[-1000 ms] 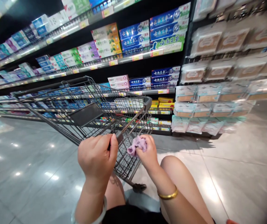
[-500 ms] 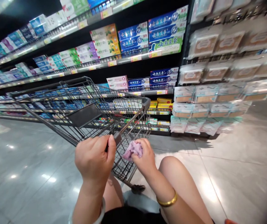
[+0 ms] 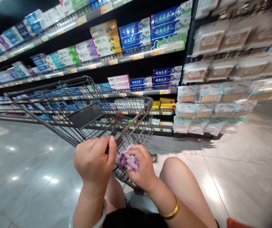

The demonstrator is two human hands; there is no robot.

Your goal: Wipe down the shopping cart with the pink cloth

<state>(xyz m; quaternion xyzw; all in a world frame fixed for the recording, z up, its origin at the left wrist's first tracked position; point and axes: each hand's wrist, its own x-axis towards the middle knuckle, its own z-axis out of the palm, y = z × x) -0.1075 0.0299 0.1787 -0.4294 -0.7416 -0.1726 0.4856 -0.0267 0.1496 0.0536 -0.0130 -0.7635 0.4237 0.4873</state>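
Observation:
My left hand (image 3: pixel 94 161) is closed round the near rim of the shopping cart (image 3: pixel 136 119), beside a dark corner piece. My right hand (image 3: pixel 144 167) is bunched around a crumpled purple cloth (image 3: pixel 128 161), which bulges out on the left side of my fingers. The cloth is close to the cart's wire side; whether it touches the wire I cannot tell. The cart is of black wire, with a dark flat panel (image 3: pixel 85 116) inside the basket. Its handle end points to the left.
Behind the cart run shelves with boxed toothpaste (image 3: pixel 165 30) in several rows. Packs of cotton swabs (image 3: pixel 208 41) hang on a rack at the right. My bent knee (image 3: pixel 178 177) is right of my hands, above the shiny tiled floor (image 3: pixel 31 177). Something orange-red (image 3: pixel 238 223) shows at the bottom right.
My right hand has moved left and slightly down with the purple cloth, nearer to my left hand. The left hand keeps its grip on the cart rim. The view has shifted a little.

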